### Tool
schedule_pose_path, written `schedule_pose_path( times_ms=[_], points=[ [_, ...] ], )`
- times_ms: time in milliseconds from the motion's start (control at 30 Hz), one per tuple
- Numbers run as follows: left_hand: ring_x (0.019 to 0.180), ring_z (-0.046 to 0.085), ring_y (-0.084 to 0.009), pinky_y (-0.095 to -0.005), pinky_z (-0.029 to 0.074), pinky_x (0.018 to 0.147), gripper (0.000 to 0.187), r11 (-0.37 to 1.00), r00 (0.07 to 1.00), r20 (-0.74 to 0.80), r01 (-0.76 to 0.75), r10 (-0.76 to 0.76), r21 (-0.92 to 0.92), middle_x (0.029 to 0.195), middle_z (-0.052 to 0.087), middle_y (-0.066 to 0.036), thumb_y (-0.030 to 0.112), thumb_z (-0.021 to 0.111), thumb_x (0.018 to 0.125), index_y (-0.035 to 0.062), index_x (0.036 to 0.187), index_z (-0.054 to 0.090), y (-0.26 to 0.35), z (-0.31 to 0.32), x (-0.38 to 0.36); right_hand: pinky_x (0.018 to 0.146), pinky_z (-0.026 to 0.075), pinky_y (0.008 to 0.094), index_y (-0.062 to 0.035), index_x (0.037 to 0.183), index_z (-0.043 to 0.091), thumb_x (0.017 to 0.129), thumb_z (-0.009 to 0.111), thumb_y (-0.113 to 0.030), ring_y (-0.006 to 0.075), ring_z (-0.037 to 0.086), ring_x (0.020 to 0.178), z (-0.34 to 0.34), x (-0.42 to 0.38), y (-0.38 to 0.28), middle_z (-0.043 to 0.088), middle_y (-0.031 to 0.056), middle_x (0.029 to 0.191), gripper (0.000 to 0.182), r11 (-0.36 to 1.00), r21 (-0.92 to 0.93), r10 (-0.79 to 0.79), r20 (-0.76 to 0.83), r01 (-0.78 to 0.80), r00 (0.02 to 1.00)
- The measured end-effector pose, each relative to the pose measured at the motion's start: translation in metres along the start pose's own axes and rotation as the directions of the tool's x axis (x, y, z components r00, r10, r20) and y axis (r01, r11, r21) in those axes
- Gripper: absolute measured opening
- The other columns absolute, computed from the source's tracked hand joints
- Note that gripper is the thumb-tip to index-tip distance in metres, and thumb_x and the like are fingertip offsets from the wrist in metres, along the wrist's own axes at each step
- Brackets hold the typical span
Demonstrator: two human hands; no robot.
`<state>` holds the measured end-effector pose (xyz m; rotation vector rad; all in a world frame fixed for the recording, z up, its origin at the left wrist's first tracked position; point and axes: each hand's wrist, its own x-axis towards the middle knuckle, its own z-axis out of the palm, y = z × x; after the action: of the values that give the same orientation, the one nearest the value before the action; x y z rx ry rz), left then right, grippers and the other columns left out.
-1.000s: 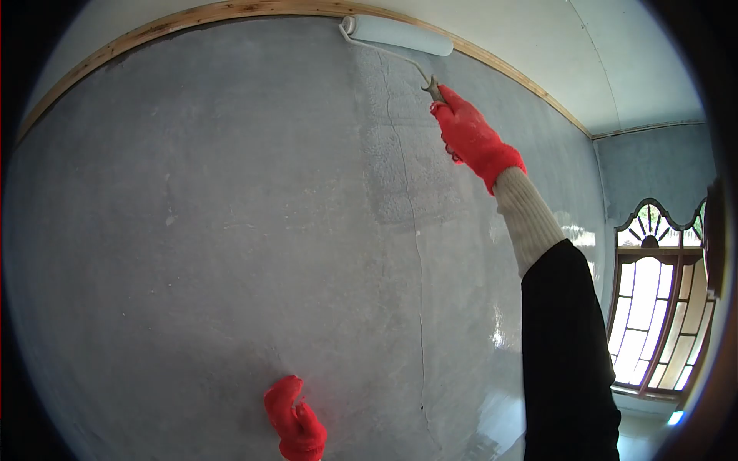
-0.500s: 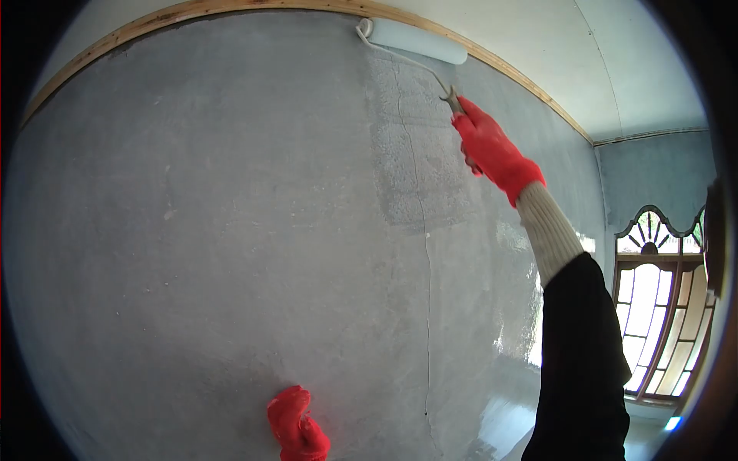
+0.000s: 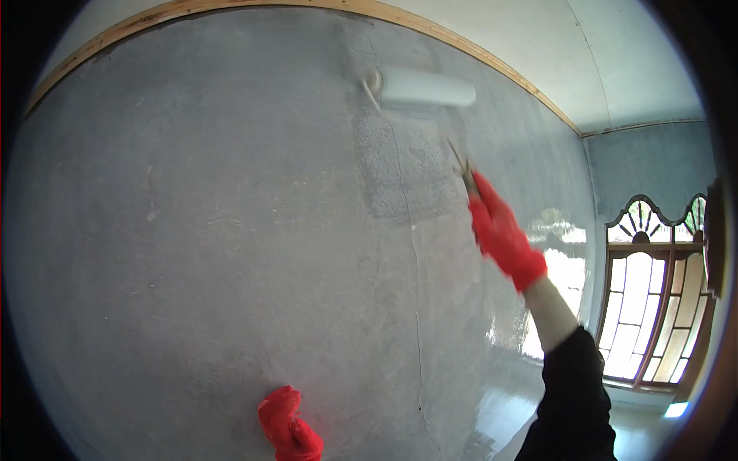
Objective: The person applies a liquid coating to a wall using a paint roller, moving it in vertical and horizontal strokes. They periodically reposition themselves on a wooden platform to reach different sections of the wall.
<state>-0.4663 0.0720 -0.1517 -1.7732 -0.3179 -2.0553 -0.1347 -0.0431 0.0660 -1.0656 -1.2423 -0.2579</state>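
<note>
My right hand (image 3: pixel 507 238), in a red knit glove, is wrapped around the handle (image 3: pixel 468 181) of a paint roller. The roller's pale, wide sleeve (image 3: pixel 427 89) lies against the upper part of the grey wall (image 3: pixel 231 253); motion blurs its thin wire frame. Below the sleeve, a darker, damp-looking textured patch (image 3: pixel 403 165) covers part of a long vertical crack. My left hand (image 3: pixel 289 426), also in a red glove, is at the bottom of the view in front of the wall. Its fingers are curled in, and I see nothing in them.
A wooden batten (image 3: pixel 184 11) runs along the top of the wall, under the pale ceiling (image 3: pixel 530 46). To the right, past the corner, stands a wood-framed window (image 3: pixel 642 307) with bright panes. Glossy reflections show on the right part of the wall.
The roller has come down the wall from just under the batten, and my right hand has dropped with it. My left hand stays curled in nearly the same place.
</note>
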Motion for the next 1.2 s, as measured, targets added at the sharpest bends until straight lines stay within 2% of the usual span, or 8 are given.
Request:
schedule_pose_path(
  times_ms=[133, 233, 433, 467, 633, 867, 1100, 1200],
  points=[
    [0.089, 0.055, -0.0303, -0.0392, 0.043, 0.077, 0.031, 0.999, 1.000, -0.012, 0.026, -0.026, -0.030, 0.101, 0.061, -0.015, 0.021, 0.037, 0.092, -0.0017, 0.098, 0.058, 0.000, 0.002, 0.000, 0.078, 0.047, 0.0346, -0.0022, 0.138, 0.037, 0.093, 0.048, -0.011, 0.0251, 0.062, 0.085, -0.004, -0.130, 0.077, 0.063, 0.0243, 0.104, 0.047, 0.991, -0.135, 0.007, 0.005, -0.006, 1.000],
    [0.090, 0.054, -0.0291, -0.0382, 0.043, 0.077, 0.031, 0.999, 0.999, 0.005, -0.031, 0.032, -0.015, 0.101, 0.060, -0.015, 0.021, 0.037, 0.092, -0.0021, 0.098, 0.057, 0.002, 0.003, 0.000, 0.079, 0.047, 0.0314, -0.0041, 0.142, 0.029, 0.092, 0.048, -0.008, 0.0183, 0.062, 0.082, -0.005, -0.203, 0.103, 0.062, 0.0152, 0.090, 0.053, 0.975, -0.029, 0.222, 0.107, -0.220, 0.969],
    [0.090, 0.053, -0.0284, -0.0381, 0.043, 0.078, 0.031, 0.998, 0.998, 0.042, 0.038, -0.036, -0.047, 0.101, 0.058, -0.016, 0.019, 0.035, 0.092, -0.0031, 0.100, 0.056, 0.005, 0.000, 0.003, 0.070, 0.049, 0.0292, -0.0047, 0.140, 0.036, 0.095, 0.047, -0.019, 0.0134, 0.058, 0.071, -0.011, -0.068, 0.041, 0.061, 0.0101, 0.093, 0.048, 0.987, -0.123, -0.102, -0.001, 0.101, 0.995],
    [0.090, 0.053, -0.0284, -0.0380, 0.044, 0.078, 0.031, 0.996, 0.997, 0.035, 0.067, -0.065, -0.054, 0.102, 0.058, -0.016, 0.019, 0.035, 0.092, -0.0031, 0.101, 0.055, 0.008, -0.001, 0.004, 0.056, 0.046, 0.0283, -0.0077, 0.141, 0.035, 0.096, 0.048, -0.024, 0.0114, 0.051, 0.058, -0.012, -0.037, 0.007, 0.057, 0.0053, 0.083, 0.050, 0.995, 0.031, 0.089, 0.042, -0.090, 0.995],
    [0.090, 0.053, -0.0285, -0.0383, 0.044, 0.078, 0.031, 0.991, 0.993, 0.041, 0.110, -0.107, -0.070, 0.102, 0.057, -0.016, 0.018, 0.035, 0.092, -0.0034, 0.101, 0.055, 0.005, 0.000, 0.000, 0.046, 0.040, 0.0294, -0.0073, 0.137, 0.040, 0.096, 0.041, -0.032, 0.0114, 0.044, 0.052, -0.015, 0.068, -0.056, 0.050, 0.0024, 0.071, 0.048, 0.999, 0.013, -0.038, 0.054, 0.037, 0.998],
    [0.090, 0.053, -0.0278, -0.0377, 0.044, 0.077, 0.031, 1.000, 0.998, 0.064, -0.011, 0.013, -0.020, 0.102, 0.057, -0.016, 0.019, 0.034, 0.092, -0.0031, 0.100, 0.055, -0.002, -0.003, 0.000, 0.087, 0.046, 0.0338, -0.0028, 0.137, 0.037, 0.094, 0.048, -0.021, 0.0295, 0.062, 0.099, -0.017, -0.071, 0.044, 0.063, 0.0198, 0.108, 0.048, 0.992, -0.126, -0.001, 0.013, 0.002, 1.000],
    [0.091, 0.053, -0.0283, -0.0379, 0.045, 0.078, 0.029, 1.000, 0.995, 0.104, -0.007, 0.008, -0.007, 0.102, 0.057, -0.016, 0.018, 0.036, 0.092, -0.0030, 0.102, 0.055, 0.004, 0.003, 0.004, 0.077, 0.049, 0.0322, -0.0033, 0.140, 0.033, 0.093, 0.050, -0.011, 0.0218, 0.063, 0.084, -0.014, -0.211, 0.080, 0.062, 0.0170, 0.086, 0.051, 0.962, -0.062, 0.271, 0.084, -0.266, 0.959],
    [0.091, 0.053, -0.0289, -0.0384, 0.045, 0.080, 0.029, 0.999, 0.993, 0.114, 0.042, -0.037, -0.034, 0.103, 0.057, -0.016, 0.018, 0.037, 0.093, -0.0032, 0.102, 0.054, 0.007, 0.000, 0.005, 0.076, 0.048, 0.0323, -0.0030, 0.138, 0.036, 0.094, 0.049, -0.014, 0.0232, 0.062, 0.082, -0.011, -0.153, 0.052, 0.062, 0.0168, 0.088, 0.047, 0.995, -0.086, 0.050, -0.012, -0.051, 0.999]
  ],
)
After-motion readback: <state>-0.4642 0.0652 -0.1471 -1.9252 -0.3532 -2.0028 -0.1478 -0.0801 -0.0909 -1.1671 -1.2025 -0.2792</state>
